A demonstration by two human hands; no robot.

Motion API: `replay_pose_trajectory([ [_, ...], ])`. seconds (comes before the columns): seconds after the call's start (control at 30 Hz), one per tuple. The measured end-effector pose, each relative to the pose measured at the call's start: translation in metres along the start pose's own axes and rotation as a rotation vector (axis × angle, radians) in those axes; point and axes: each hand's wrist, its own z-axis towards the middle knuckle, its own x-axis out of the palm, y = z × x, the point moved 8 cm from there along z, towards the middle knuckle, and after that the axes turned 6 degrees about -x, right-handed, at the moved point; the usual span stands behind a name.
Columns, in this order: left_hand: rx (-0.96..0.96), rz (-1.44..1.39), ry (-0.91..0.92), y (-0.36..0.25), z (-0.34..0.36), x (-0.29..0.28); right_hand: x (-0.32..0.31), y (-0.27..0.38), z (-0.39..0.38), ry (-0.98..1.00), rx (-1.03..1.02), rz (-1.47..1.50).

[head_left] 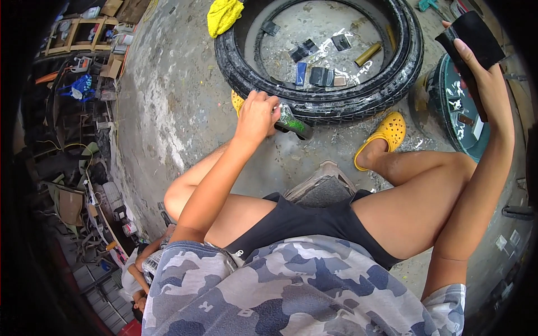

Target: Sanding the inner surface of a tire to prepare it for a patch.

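A dark block-like object with a green-marked face (294, 123) is in my left hand (258, 112), whose fingers curl around it in front of the near rim of a large black tire (358, 103). My right hand (476, 67) is closed on a black flat piece (473, 39), raised at the upper right above a teal tub (476, 145) with pieces inside. Within the tire ring lie several small dark patches (322, 77), a blue strip (300, 73) and a brass-coloured cylinder (367, 54).
A yellow cloth (224, 17) drapes the tire's upper left. My feet wear yellow clogs (389, 131). A grey seat (319, 182) is beneath me. Cluttered shelving and materials (73, 201) line the left. Another person (140, 269) is at the lower left.
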Motion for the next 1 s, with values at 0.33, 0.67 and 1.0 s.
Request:
replay_pose_trajectory([
  [0.33, 0.099, 0.069, 0.046, -0.016, 0.010, 0.008, 0.009, 0.026, -0.010, 0.012, -0.110, 0.089],
  [0.67, 0.217, 0.120, 0.143, -0.031, 0.010, 0.016, 0.008, 0.016, -0.007, 0.025, -0.103, 0.077],
  [1.0, -0.069, -0.020, -0.026, 0.041, 0.037, -0.020, 0.005, 0.006, -0.005, 0.071, -0.087, 0.093],
])
